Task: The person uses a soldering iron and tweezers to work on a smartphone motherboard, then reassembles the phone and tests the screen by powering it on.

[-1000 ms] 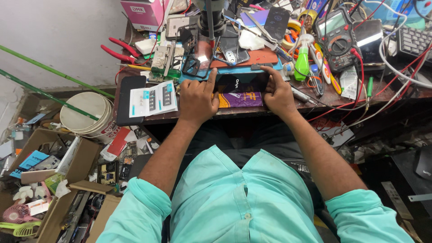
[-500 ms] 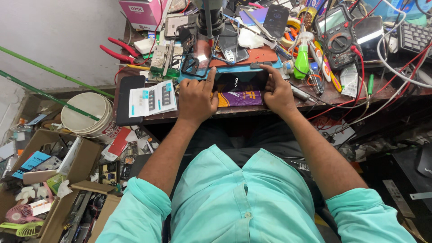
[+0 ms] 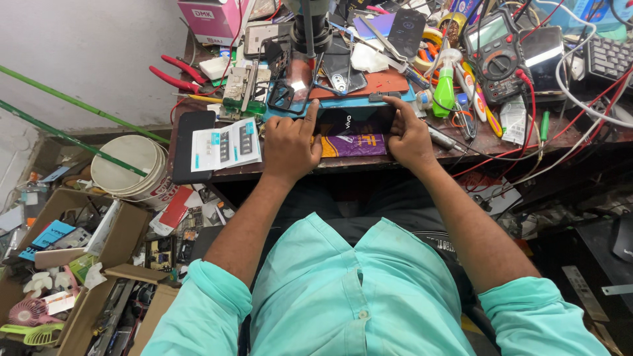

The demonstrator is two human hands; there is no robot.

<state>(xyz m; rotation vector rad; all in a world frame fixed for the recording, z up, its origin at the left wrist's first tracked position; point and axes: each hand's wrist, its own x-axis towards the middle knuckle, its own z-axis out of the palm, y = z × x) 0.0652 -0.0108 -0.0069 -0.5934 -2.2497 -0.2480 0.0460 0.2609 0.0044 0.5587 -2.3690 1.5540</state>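
Both forearms run bare from rolled-up sleeves toward 12 o'clock, elbows wide, wrists angling in. Left hand [image 3: 289, 146] sits knuckles up, fingers curled, thumb poking toward 1 o'clock. Right hand [image 3: 410, 135] mirrors it, fingers clamped, index finger stretched toward 10 o'clock.

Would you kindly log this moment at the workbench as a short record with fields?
Setting: cluttered wooden workbench
Left hand: grips the left end of a dark smartphone
Right hand: grips the phone's right end
Phone: lying sideways, screen up and lit
Under phone: purple packet
Nearby: green spray bottle, multimeter, red pliers
Floor at left: white bucket
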